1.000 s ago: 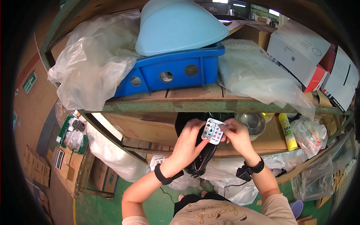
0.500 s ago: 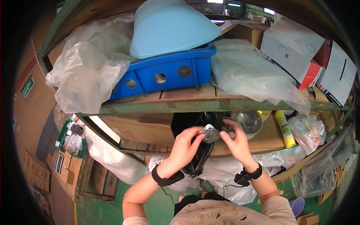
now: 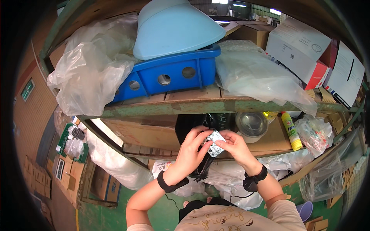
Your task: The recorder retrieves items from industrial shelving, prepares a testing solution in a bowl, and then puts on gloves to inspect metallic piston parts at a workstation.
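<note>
Between my two hands is a small silver foil blister pack (image 3: pixel 215 148) with fine dark print on its face and rounded corners. My left hand (image 3: pixel 191 149) pinches its left side between thumb and fingers. From the other side my right hand (image 3: pixel 236 148) is closed on its upper right edge, thumb on the foil. Just behind and below the hands is a shiny black bag (image 3: pixel 203 166), partly hidden by them; the hands are in front of the lower shelf.
A clear round lidded tub (image 3: pixel 251 126), a yellow bottle (image 3: pixel 291 132) and a knotted plastic bag (image 3: pixel 315 134) stand on the lower shelf. Above its green metal edge (image 3: pixel 208 106) sit a blue crate (image 3: pixel 169 73) with a light-blue visor (image 3: pixel 173 30) and white boxes (image 3: pixel 296 48).
The blister pack has turned so its printed foil face shows. My right hand has shifted closer to my left, its fingers now on the pack's edge.
</note>
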The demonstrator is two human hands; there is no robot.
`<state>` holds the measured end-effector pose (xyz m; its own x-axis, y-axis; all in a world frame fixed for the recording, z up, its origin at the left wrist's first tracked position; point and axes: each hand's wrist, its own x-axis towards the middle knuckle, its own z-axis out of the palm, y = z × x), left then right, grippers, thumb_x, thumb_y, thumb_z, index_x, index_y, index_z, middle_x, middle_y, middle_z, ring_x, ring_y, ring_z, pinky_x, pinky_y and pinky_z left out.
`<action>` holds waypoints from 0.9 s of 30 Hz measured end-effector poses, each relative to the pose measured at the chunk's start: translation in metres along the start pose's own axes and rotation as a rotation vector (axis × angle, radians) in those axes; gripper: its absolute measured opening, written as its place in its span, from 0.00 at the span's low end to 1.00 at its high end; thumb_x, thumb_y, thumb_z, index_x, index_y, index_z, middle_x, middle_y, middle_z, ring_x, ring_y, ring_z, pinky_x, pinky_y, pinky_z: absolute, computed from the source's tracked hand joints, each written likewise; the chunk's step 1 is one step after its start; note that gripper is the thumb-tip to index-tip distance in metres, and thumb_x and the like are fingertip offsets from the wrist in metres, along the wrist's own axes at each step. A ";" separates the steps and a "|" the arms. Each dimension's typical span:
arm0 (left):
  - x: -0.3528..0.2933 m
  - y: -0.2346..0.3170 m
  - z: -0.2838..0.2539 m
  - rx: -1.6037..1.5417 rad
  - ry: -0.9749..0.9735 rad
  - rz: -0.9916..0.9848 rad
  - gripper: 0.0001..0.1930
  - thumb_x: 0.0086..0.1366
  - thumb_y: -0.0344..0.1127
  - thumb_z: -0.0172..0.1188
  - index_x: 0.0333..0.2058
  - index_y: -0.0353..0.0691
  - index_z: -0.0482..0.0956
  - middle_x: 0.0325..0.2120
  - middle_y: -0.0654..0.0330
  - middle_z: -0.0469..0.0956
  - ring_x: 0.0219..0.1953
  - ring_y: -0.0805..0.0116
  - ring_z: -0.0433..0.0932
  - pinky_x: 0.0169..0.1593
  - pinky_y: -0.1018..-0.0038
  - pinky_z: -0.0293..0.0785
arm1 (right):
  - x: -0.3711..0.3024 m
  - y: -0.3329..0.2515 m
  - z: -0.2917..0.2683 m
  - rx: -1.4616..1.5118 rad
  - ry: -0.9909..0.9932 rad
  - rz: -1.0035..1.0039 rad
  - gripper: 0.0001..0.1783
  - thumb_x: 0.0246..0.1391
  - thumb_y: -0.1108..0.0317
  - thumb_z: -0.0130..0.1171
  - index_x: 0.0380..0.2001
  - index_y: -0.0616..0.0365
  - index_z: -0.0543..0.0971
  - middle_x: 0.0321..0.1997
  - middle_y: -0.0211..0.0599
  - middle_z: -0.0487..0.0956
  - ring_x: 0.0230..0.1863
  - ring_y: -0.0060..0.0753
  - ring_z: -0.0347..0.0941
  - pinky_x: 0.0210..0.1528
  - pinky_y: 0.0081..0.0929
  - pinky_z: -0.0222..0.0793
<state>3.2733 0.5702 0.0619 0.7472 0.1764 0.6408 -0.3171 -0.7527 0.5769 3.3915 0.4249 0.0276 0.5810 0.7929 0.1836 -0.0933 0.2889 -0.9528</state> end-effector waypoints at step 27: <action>0.007 0.000 -0.005 0.038 0.089 -0.031 0.10 0.58 0.24 0.62 0.40 0.36 0.79 0.39 0.56 0.78 0.37 0.63 0.79 0.36 0.75 0.76 | 0.015 0.008 0.023 0.047 0.072 -0.232 0.10 0.56 0.81 0.57 0.42 0.68 0.76 0.41 0.32 0.76 0.43 0.21 0.73 0.47 0.21 0.70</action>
<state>3.2756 0.5744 0.0690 0.7009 0.2543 0.6664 -0.2708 -0.7695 0.5785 3.3808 0.4513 0.0284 0.6469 0.6629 0.3769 0.0126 0.4849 -0.8745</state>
